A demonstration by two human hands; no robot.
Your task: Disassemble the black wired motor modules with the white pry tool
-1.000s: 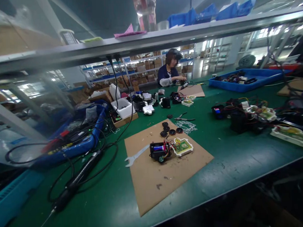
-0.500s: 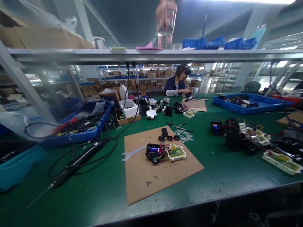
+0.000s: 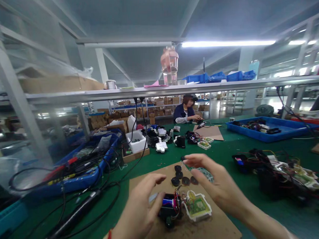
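My left hand (image 3: 143,202), a red band at its wrist, is open beside a black housing (image 3: 167,206) with a blue cell and thin wires. Its thumb overlaps the housing's left edge; I cannot tell if they touch. Wires link the housing to a white tray-shaped cover (image 3: 197,206) holding a green circuit board. Over the board's far right side my right hand (image 3: 216,182) reaches in, fingers apart. Its fingertips are close to a small black disc (image 3: 183,158). Several round black parts (image 3: 179,174) lie between the hands. A wrench (image 3: 152,197) is mostly hidden by my left hand.
Cardboard (image 3: 218,227) lies under the parts. A corded black tool (image 3: 74,215) is at left, near a blue bin (image 3: 69,178). Wired assemblies (image 3: 279,178) crowd the right, a blue tray (image 3: 269,129) behind. A person (image 3: 185,111) sits opposite; a shelf (image 3: 148,92) spans above.
Both hands have come into view and reach over the cardboard from either side. The view has tilted upward, so the bench sits lower. The pliers are now hidden behind my right hand.
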